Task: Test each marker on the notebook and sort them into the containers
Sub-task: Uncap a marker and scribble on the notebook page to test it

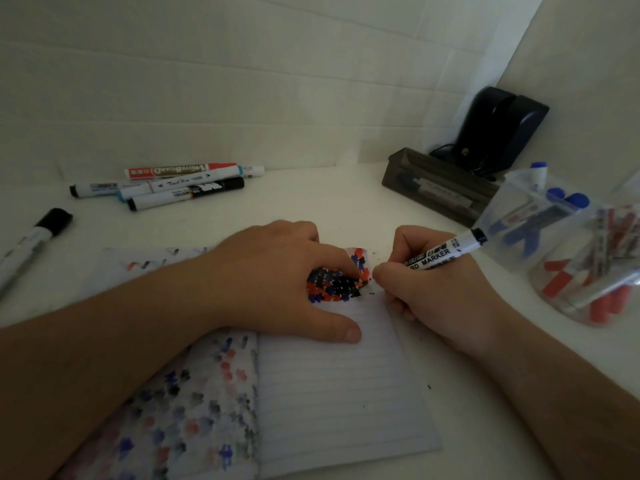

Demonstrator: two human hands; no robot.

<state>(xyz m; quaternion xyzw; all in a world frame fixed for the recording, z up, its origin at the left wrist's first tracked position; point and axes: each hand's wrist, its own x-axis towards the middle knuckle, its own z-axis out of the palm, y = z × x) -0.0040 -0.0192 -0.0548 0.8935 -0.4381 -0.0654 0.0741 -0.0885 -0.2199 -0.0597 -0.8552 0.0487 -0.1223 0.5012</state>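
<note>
Notebook: the lined white paper notebook [332, 386] lies open on the white tabletop [311, 202], nearest the viewer; its left page is covered in faded red, blue and black dabs, and a dense patch of fresh dabs sits just under the fingers at the top of the right page.
Left hand: the left hand [277, 275] lies flat on the notebook, fingers relaxed and spread, pressing the page down just beside the writing tip.
Right hand: the right hand [426, 282] has its fingers clenched round a white whiteboard marker with black print [446, 252], tip down at the page's top right edge, touching or almost touching the paper; the tip itself is hidden by the fingers.
Progress: judging by the crowded marks and filled containers, many markers seem tested and sorted; this one is under test now.
Sorted: right of the right-hand fingers stand clear plastic containers, one with blue-capped markers [540, 220], one with red markers [595, 289]; a dark brown box [440, 185] beyond holds at least one marker.
Left to do: a loose black-capped marker [31, 244] lies far left of the left fingers, and a cluster of about five markers [166, 185] lies beyond them, apparently untested.
Obstacles: the containers sit close to the right wrist; little free paper remains near the tip.
Far corner: a dark blue device [498, 129] with a cable stands against the wall.
</note>
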